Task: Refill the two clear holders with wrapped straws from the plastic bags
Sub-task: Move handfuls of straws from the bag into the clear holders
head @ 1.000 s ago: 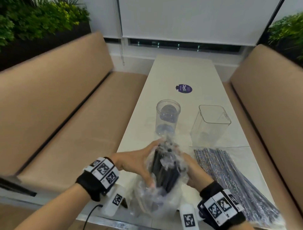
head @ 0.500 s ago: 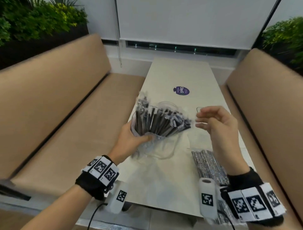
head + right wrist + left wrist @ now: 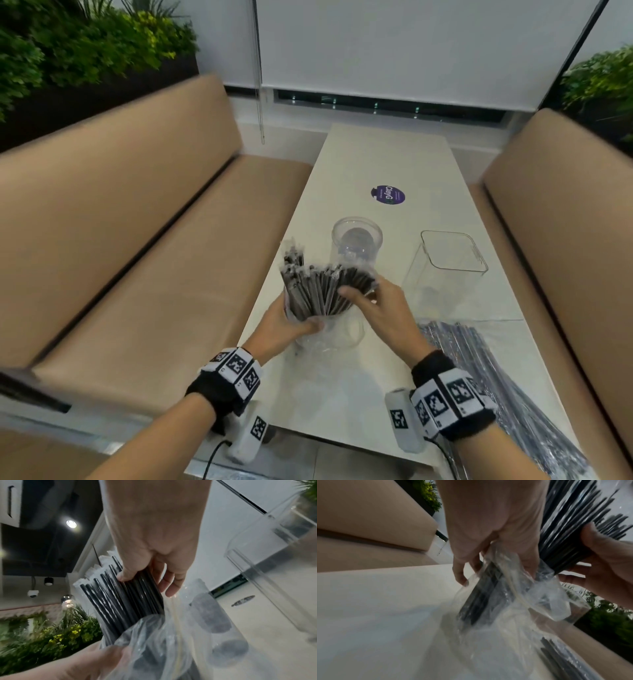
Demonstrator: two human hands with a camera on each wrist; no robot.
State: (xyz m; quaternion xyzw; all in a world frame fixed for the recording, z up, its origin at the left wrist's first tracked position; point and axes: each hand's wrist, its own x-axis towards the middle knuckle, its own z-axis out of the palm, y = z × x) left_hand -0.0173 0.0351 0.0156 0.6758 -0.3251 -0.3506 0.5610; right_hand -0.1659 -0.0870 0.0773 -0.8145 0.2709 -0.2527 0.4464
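Observation:
A clear plastic bag [image 3: 325,339] of black wrapped straws [image 3: 318,287] is held upright above the table, in front of the round clear holder [image 3: 356,240]. My left hand [image 3: 301,322] grips the bag's lower part around the straws. My right hand [image 3: 359,291] closes thumb and fingers on the fanned bundle above the bag's mouth. In the right wrist view the right hand [image 3: 145,585] clasps the black straws [image 3: 120,601]. In the left wrist view the left hand [image 3: 496,574] pinches the bag [image 3: 513,601]. The square clear holder [image 3: 445,263] stands empty to the right.
A second bag of silvery wrapped straws [image 3: 479,377] lies flat on the white table [image 3: 376,161] at the near right. A purple sticker [image 3: 388,195] marks the tabletop further back. Tan benches [image 3: 120,240] flank both long sides.
The left hand lifted the bag from near the table's front edge towards the round holder. The right hand, free and raised half a second ago, now grips the straws' upper part.

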